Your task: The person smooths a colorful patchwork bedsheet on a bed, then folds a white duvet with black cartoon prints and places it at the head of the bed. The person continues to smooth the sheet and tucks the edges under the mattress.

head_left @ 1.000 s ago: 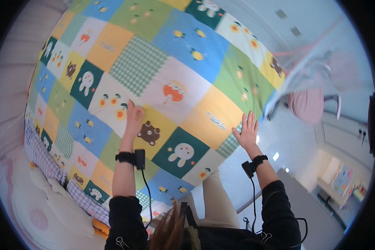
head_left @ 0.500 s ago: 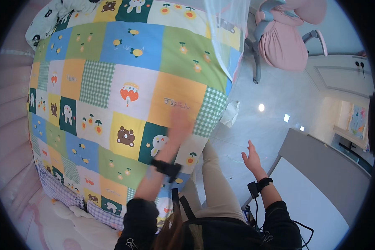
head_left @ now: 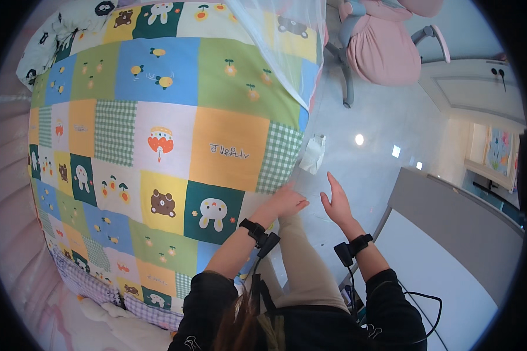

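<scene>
A patchwork bed sheet with coloured squares, bears, rabbits and fruit covers the bed and lies mostly smooth. My left hand is at its right edge, over a pale square near my legs. Its fingers point toward the bed's side, somewhat bent, and no held thing shows. My right hand hangs in the air to the right of the bed, above the floor, with thumb and fingers apart and nothing in it. Both wrists wear a black strap with a small black device and cable.
White sheer netting drapes over the far right corner of the bed. A crumpled white thing is beside the bed edge. Beyond stands a pink swivel chair. A grey-and-white cabinet is on my right. Checked pillows and a black-and-white cloth are on the left.
My left hand has moved right across the sheet, from the orange square to the bed's edge. My right hand has moved slightly left and up. The view has shifted a little to the right.
</scene>
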### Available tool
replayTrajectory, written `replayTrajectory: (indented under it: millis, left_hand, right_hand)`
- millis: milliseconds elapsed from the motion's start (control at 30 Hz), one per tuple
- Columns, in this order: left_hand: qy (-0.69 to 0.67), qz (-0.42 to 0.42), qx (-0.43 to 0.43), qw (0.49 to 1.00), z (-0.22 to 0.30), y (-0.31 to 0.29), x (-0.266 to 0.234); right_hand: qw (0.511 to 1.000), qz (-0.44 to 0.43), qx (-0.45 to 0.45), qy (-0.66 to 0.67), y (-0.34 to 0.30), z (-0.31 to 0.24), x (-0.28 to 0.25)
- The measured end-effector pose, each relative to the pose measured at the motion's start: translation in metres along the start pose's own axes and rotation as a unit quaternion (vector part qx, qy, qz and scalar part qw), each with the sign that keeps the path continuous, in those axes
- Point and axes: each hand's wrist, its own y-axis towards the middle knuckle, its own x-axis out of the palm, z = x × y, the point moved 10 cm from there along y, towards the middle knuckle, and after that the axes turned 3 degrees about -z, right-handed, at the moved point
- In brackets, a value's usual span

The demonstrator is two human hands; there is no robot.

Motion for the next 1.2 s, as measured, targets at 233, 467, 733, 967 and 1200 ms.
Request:
replayTrajectory:
  millis: [233,467,733,967,1200]
  left_hand:
    - [0.139,0.562,-0.152,0.801,-0.112,-0.175,-0.173]
    - [0.089,0.461,-0.574,0.671,-0.24,-0.349,-0.151]
    - [-0.033,0.385,-0.621,0.682,-0.277,-0.379,-0.113]
    - [-0.073,0.343,-0.625,0.698,-0.274,-0.38,-0.12]
    - [-0.108,0.318,-0.619,0.71,-0.292,-0.374,-0.114]
  right_hand:
    - [0.979,0.045,-0.198,0.012,0.118,-0.139,-0.004]
    - [0.953,0.016,-0.238,-0.187,0.185,-0.17,0.082]
    - [0.946,0.1,-0.151,-0.27,0.182,-0.162,0.063]
    - [0.899,0.067,-0.423,-0.088,0.295,-0.429,0.151]
    - [0.899,0.087,-0.322,-0.284,0.475,-0.505,0.209]
